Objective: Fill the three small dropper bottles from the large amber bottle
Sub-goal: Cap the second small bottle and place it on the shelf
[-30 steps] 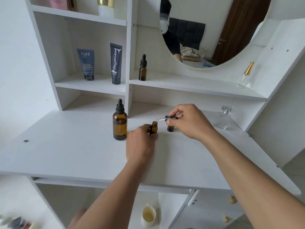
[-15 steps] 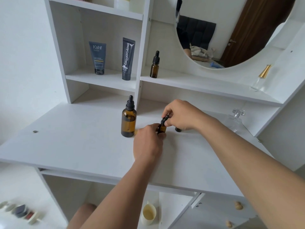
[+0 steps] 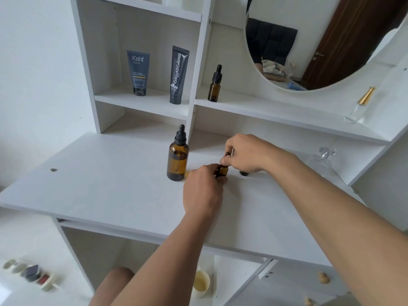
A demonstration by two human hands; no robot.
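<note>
On the desk (image 3: 106, 186), beside the capped large amber bottle (image 3: 177, 161), a small dropper bottle (image 3: 223, 171) is gripped by the left hand (image 3: 204, 191); its dropper cap (image 3: 227, 154), held clear a second ago, is now seated and pinched by the right hand (image 3: 249, 153); closing is judged underway.

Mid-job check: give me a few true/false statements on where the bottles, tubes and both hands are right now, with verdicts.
1. The large amber bottle stands upright on the desk, capped. True.
2. The left hand holds the large bottle. False: it grips a small amber bottle beside it.
3. The right hand pinches the dropper cap atop that small bottle. True.
4. Every small bottle is on the desk. False: one capped dropper bottle stands on the shelf below the mirror.
5. Both tubes lie flat. False: the Kahf tube and Glad2Glow tube stand upright on the left shelf.
</note>
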